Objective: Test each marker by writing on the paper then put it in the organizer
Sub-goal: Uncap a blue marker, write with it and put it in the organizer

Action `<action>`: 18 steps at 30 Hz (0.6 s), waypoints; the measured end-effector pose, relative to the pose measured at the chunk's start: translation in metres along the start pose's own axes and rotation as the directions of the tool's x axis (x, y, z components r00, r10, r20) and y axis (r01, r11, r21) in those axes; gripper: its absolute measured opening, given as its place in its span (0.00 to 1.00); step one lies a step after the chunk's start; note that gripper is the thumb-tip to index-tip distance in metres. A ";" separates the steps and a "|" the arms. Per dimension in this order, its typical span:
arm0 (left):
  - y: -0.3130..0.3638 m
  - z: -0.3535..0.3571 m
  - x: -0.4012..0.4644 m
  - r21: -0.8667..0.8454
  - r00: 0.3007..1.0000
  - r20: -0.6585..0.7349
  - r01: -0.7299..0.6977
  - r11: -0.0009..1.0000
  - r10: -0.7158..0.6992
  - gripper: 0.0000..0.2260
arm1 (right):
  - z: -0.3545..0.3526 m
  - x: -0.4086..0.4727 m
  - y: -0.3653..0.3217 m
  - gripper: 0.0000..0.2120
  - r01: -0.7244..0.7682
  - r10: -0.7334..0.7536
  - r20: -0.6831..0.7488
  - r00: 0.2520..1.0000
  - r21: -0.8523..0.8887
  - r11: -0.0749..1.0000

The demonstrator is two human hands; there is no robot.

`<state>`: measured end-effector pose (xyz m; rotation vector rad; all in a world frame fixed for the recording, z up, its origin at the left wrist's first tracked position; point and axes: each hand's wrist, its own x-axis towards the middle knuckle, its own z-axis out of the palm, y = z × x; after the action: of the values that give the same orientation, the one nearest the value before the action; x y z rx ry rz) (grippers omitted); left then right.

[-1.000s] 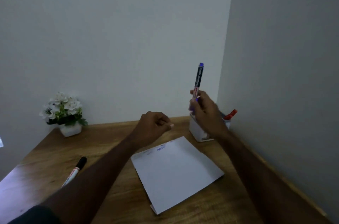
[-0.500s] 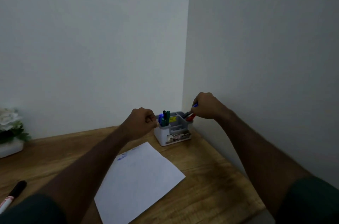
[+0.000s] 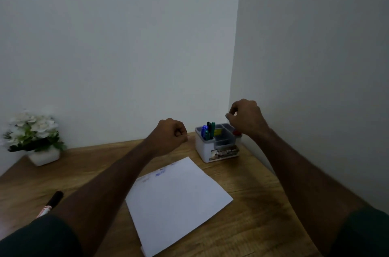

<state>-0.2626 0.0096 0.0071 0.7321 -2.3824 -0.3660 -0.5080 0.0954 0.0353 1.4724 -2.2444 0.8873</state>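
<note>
The white and grey organizer (image 3: 219, 152) stands in the far right corner of the wooden desk. Blue and green markers (image 3: 208, 130) stand upright in its left compartment, and a red cap (image 3: 237, 133) shows at its right side. My right hand (image 3: 246, 118) hovers just above the organizer's right end with its fingers curled and nothing in them. My left hand (image 3: 171, 136) is a fist held over the desk left of the organizer, also holding nothing. The white paper (image 3: 179, 200) lies in front, with small scribbles near its far edge. A black marker (image 3: 52, 202) lies at the left.
A white pot of white flowers (image 3: 34, 136) sits at the back left by the wall. Walls close the desk at the back and right. Bare wooden desk (image 3: 259, 204) lies right of the paper.
My right hand carried the blue-capped marker down into the organizer, let go of it and has risen slightly, now holding nothing. My left hand stayed a fist.
</note>
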 end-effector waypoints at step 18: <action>-0.150 -0.134 -0.192 -0.347 0.839 -0.326 0.323 0.880 -0.436 0.08 | 0.119 -0.153 -0.262 0.08 0.578 -0.714 0.268 0.647 0.438 0.689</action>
<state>0.0104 -0.0103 -0.0430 1.0414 -1.7480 -0.6413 -0.1978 0.0542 -0.0560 2.6165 -1.5656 0.7364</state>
